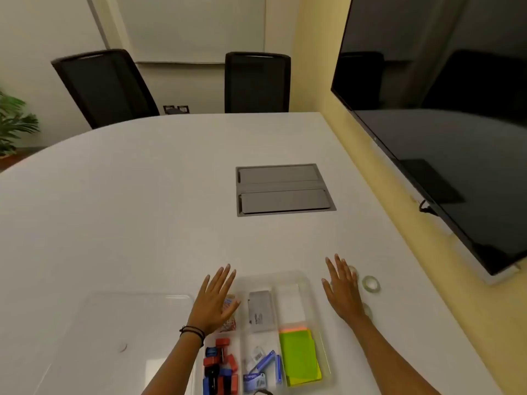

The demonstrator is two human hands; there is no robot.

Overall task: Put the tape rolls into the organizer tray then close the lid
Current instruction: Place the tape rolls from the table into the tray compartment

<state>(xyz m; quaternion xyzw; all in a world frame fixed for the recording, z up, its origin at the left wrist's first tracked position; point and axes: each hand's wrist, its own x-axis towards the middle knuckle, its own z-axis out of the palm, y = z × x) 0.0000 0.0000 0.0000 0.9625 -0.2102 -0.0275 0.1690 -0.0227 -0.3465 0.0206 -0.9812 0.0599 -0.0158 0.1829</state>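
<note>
1. Three clear tape rolls seem to lie on the white table (142,209), all to the right of the clear plastic organizer tray (306,280). One small transparent tape ring (371,283) sits in plain sight. A second roll (353,271) peeks out past the right hand's fingertips, and a third roll (368,310) shows beside that wrist; both are partly hidden, so the count is a judgement.
2. Both hands are spread flat with fingers extended and hold nothing. The left hand (214,302) hovers over the tray's far-left compartment. The right hand (342,289) is just right of the tray, over the table near the rolls.
3. The step in hand looks like picking up the first roll. The right hand is the natural one, since every roll lies on its side.
4. Pinch a roll across its rim with thumb and fingertips. These rings are thin and nearly see-through, so sliding one toward the palm first may help.
5. The white-floored compartment (291,303) at the tray's far right looks free. The others hold a grey box (261,310), green sticky notes (299,354) and red, black and blue binder clips (219,366).
6. Lay the rolls flat so nothing stands above the rim.
7. The clear flat lid (137,309) lies on the table left of the tray, apart from it. It is the left hand's to fetch once the rolls are in.
</note>
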